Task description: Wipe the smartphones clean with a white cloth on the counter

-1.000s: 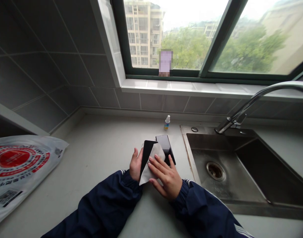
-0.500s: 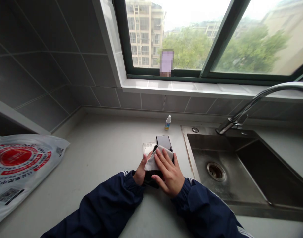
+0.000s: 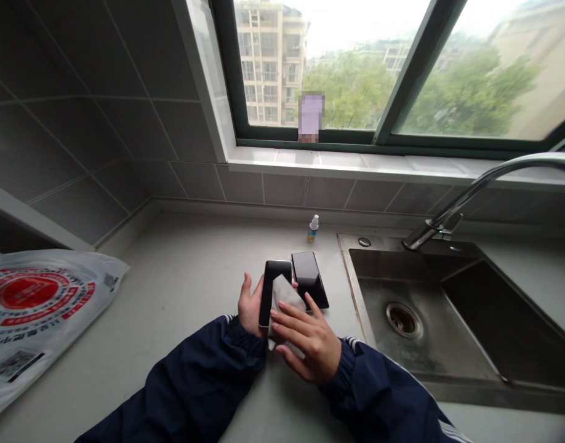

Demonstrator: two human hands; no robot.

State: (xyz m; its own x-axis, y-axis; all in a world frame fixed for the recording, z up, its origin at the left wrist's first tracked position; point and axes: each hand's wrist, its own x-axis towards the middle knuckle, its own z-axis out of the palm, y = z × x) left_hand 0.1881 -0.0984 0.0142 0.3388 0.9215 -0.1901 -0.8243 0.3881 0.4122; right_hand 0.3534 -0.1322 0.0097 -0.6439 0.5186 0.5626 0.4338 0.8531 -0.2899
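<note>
- Near: left hand [image 3: 251, 306] curled, gripping a black smartphone [image 3: 271, 289] by its edge, the phone tilted.
- Right hand [image 3: 310, 346] half open, fingertips [image 3: 276, 314] on a white cloth [image 3: 285, 294] just beside that phone.
- Second smartphone [image 3: 309, 277] flat on the counter [image 3: 172, 277], touching the cloth.
- Far: small dropper bottle [image 3: 312, 229].
- Right: steel sink [image 3: 393, 320].
- Left: printed plastic bag [image 3: 37, 307].

Two hands [image 3: 250, 306] [image 3: 308, 347], two smartphones [image 3: 271, 292] [image 3: 308, 277], one cloth [image 3: 285, 295], one dropper bottle [image 3: 312, 231].
</note>
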